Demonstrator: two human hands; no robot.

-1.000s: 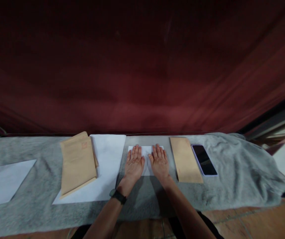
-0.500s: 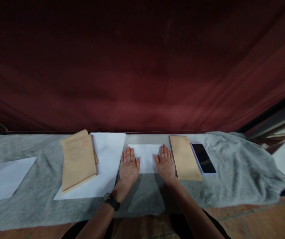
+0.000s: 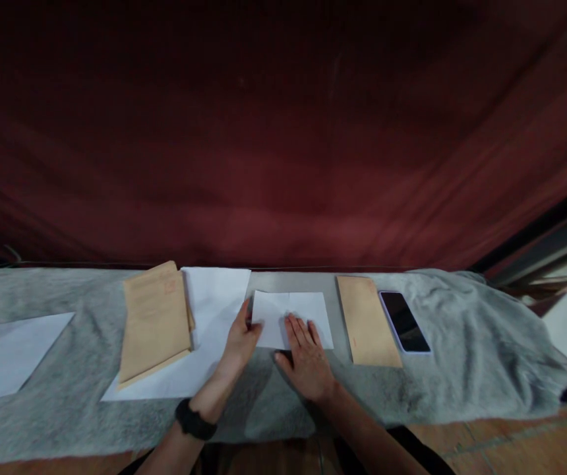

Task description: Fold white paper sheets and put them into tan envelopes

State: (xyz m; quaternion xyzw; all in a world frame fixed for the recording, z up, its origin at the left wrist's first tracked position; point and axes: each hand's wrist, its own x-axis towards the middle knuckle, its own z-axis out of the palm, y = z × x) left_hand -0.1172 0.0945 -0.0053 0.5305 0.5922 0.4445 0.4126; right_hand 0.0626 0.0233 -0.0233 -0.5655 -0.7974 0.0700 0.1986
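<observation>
A folded white sheet of paper (image 3: 273, 307) lies in front of me on the grey cloth, with a crease mark at its top edge. My left hand (image 3: 240, 338) grips its left edge, thumb on top and fingers curled at the side. Flat on the lower middle of the paper rests my right hand (image 3: 307, 359), its fingers stretched out and the thumb apart. Just right of the paper is a single brown envelope (image 3: 368, 323).
To the left, a stack of brown envelopes (image 3: 155, 323) sits on larger white sheets (image 3: 219, 297). Another white sheet (image 3: 11, 356) lies at the far left. A phone (image 3: 405, 322) is beside the single envelope. A dark red curtain-like surface (image 3: 283, 165) rises behind the grey cloth (image 3: 481, 349).
My left hand has turned and taken hold of the paper's left edge. My right hand has slid left and nearer, from the paper's right side to its lower middle.
</observation>
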